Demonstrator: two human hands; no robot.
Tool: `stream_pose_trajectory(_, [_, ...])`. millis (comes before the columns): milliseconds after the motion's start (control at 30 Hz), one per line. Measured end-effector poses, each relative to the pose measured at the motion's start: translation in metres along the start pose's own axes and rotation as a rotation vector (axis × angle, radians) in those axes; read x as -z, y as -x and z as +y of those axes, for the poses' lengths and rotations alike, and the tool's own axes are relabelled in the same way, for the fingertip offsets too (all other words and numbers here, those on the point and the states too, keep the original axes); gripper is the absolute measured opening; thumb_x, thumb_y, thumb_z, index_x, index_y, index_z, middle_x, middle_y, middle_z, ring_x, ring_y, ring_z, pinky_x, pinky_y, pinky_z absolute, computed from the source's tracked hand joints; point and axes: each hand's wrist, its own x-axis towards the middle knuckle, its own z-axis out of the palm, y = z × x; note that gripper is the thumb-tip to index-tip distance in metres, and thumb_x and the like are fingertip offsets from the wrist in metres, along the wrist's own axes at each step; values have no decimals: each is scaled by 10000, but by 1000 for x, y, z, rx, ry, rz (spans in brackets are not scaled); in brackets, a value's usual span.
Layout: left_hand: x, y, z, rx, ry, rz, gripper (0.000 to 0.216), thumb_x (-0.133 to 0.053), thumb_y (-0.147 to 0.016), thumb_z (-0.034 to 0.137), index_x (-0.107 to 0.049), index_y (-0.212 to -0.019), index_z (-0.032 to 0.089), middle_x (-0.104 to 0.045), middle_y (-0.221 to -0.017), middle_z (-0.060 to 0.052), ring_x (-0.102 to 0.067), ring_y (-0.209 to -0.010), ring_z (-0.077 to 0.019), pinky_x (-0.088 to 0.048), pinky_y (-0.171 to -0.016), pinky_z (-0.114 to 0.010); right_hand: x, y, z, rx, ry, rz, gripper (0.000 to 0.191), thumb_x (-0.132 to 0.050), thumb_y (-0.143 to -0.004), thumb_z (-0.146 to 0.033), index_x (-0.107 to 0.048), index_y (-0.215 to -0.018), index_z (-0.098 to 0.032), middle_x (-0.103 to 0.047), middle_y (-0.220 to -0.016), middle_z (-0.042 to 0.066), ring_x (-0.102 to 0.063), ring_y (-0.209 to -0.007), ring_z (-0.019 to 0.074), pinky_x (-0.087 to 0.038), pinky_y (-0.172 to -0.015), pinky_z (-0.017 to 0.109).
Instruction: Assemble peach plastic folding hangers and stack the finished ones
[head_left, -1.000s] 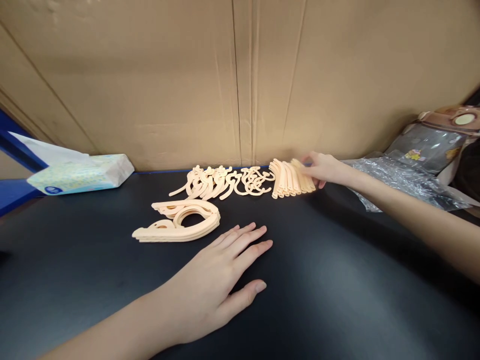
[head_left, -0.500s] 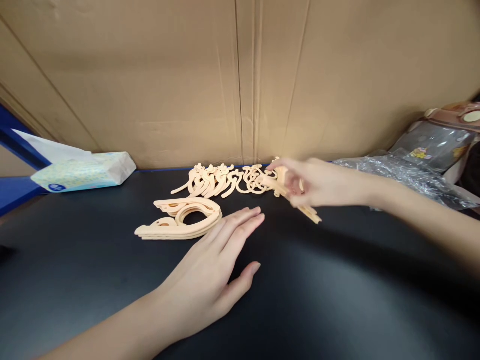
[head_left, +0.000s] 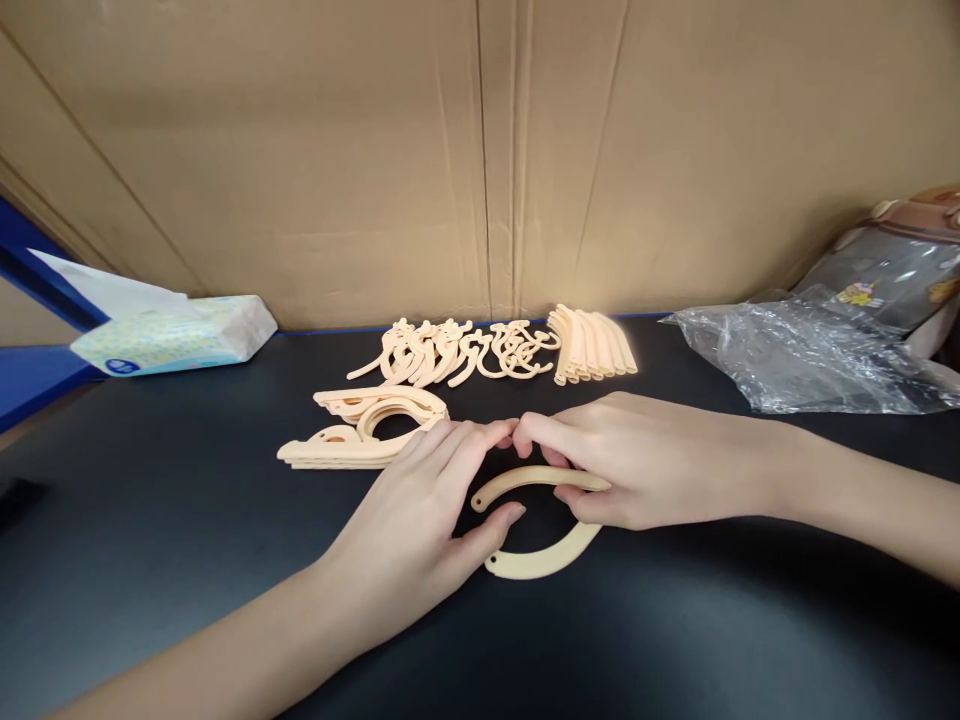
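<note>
Right hand (head_left: pixel 637 455) has come to the left hand (head_left: pixel 420 520) — bringing a curved strip (head_left: pixel 517 480).

Its thumb and fingers pinch that strip; whether they grip the lower strip (head_left: pixel 540 563), can't tell. Both run left to right mid-bench (head_left: pixel 712 620) — free ends nearest the left hand, its thumb wide. By the far edge sit hooks (head_left: pixel 420 355), piled strips (head_left: pixel 592 345); far left, a tissue pack (head_left: pixel 180 338), tissue (head_left: pixel 105 282) poking out; far right, a clear bag (head_left: pixel 817 360), insides unclear.
</note>
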Motion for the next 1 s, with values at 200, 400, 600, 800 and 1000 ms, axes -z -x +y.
stream_pose_trajectory(200, [1,3,3,-181,39,25,220,-627,-845,318,-542,-1004,192,-605,-939,-24,-516,-837,-186,-391,-738,-329,4,4,10,-55,-19,-33,212,-509,-802,-128,-483,-992,-219,-608,-717,-32,-505,-552,112,-283,-498,227])
stream_pose_trajectory(400, [0,2,4,-303,84,-99,57,-553,-894,183,-594,-927,205,-621,-949,-7,-508,-861,-169,-352,-724,-309,7,5,21,-88,-20,-19,167,-500,-869,-180,-533,-1027,-222,-642,-849,-1,-574,-720,149,-354,-610,249])
stream_pose_trajectory(600, [1,0,5,-279,7,-42,77,-514,-908,107,-563,-902,166,-635,-878,-13,-519,-813,-162,-337,-684,-313,8,7,23,-82,-109,-24,225,-499,-925,-366,-554,-1085,-217,-639,-892,-2,-587,-749,143,-382,-612,250])
stream_pose_trajectory(800, [-1,-1,3,-266,-43,-3,89,-516,-922,117,-582,-890,168,-643,-867,-14,-529,-757,-155,-349,-656,-304,6,8,19,-78,-215,-56,269,-470,-945,-404,-556,-1108,-208,-640,-823,-11,-577,-657,117,-387,-552,230])
stream_pose_trajectory(1000, [-2,1,0,-272,-23,20,111,-538,-921,131,-623,-961,191,-663,-939,-1,-539,-755,-145,-376,-662,-292,5,9,16,-67,-303,-99,330,-544,-894,-464,-542,-1139,-243,-624,-752,-35,-597,-646,127,-391,-551,221])
